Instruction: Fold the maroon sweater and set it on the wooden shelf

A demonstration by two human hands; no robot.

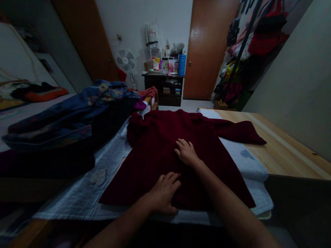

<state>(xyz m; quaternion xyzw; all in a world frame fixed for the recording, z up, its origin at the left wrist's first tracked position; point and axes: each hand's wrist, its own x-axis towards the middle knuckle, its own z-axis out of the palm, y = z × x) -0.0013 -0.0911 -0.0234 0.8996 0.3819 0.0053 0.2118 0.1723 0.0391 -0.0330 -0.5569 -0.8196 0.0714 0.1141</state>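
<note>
A dark red long-sleeved top (207,165) lies spread out in front of me, its hem towards me. One sleeve (240,131) stretches out to the right over the wooden surface; the other is bunched at the upper left. My left hand (165,193) rests near the hem with its fingers spread and slightly bent. Farther up, on the middle of the top, my right hand (186,151) lies with its fingers apart. Neither hand holds anything. Under the garment is a white quilted cloth (74,193) with grey patches.
A heap of clothes with a blue flowered garment (59,117) lies to the left. A light wooden board (279,151) stands on the right, beside the wall. At the back are a white fan (126,61), a dark cabinet (169,101), a wooden door (207,51) and hanging bags (269,41).
</note>
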